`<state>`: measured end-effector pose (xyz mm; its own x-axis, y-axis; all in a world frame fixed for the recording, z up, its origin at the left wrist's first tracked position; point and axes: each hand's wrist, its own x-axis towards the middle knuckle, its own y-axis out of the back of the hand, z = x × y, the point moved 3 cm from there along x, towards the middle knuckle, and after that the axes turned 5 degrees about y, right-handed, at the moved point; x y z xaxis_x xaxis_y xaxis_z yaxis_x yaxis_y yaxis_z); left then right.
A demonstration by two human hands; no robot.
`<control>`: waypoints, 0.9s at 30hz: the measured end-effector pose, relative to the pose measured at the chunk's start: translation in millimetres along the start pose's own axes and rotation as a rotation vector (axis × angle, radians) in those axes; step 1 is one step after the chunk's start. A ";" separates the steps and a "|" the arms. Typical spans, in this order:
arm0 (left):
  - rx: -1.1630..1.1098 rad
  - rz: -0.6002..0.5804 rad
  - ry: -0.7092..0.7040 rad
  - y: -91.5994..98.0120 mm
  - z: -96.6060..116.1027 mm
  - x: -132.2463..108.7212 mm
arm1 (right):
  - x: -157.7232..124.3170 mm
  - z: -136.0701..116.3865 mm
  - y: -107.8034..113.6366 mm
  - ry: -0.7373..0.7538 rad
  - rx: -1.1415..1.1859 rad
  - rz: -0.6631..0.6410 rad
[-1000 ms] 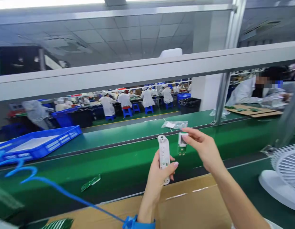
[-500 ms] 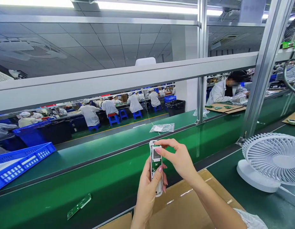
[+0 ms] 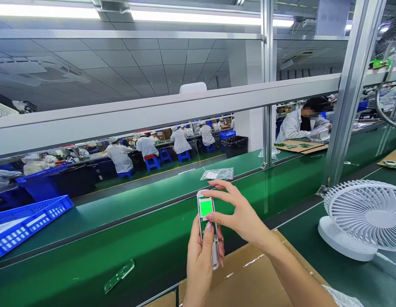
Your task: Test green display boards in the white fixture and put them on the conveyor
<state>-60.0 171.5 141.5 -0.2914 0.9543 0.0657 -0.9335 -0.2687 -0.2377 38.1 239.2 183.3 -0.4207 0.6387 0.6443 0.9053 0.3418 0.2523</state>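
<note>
My left hand (image 3: 202, 251) is wrapped round a slim white handheld device (image 3: 215, 256) with its casing open, keeping it upright above the green belt. A small display screen (image 3: 206, 208) in the upper part of the device glows solid green. Over it, my right hand (image 3: 234, 207) has its thumb at the screen's lower edge and its index finger at the upper end, so the two fingers span the screen. Its other fingers are raised off the device. Part of the circuit board inside is hidden by my thumbs.
A loose green circuit board (image 3: 119, 276) lies on the green conveyor belt (image 3: 73, 256). Cardboard (image 3: 249, 281) is under my forearms, with a white fan (image 3: 377, 219) to the right. A blue crate (image 3: 31, 226) and plastic bag (image 3: 218, 174) sit beyond the belt; a co-worker (image 3: 298, 121) sits farther back.
The screen has turned from dark to bright green. My right thumb has shifted down to its lower edge, index finger at the top. The loose circuit board has moved right in view.
</note>
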 end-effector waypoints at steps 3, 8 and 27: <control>-0.035 0.009 -0.012 0.0 0.7 0.0 | -0.3 -2.0 -0.4 -0.008 -0.001 -0.038; -0.062 0.003 -0.020 0.0 0.6 0.3 | -0.7 -4.5 -0.5 -0.023 0.017 -0.059; -0.066 0.015 -0.014 -2.1 2.8 -2.6 | -0.4 -7.8 -1.2 -0.005 0.086 -0.079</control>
<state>-57.9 169.2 144.5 -0.3089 0.9482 0.0747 -0.9131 -0.2736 -0.3024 37.7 233.2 188.3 -0.4913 0.6106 0.6211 0.8608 0.4495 0.2389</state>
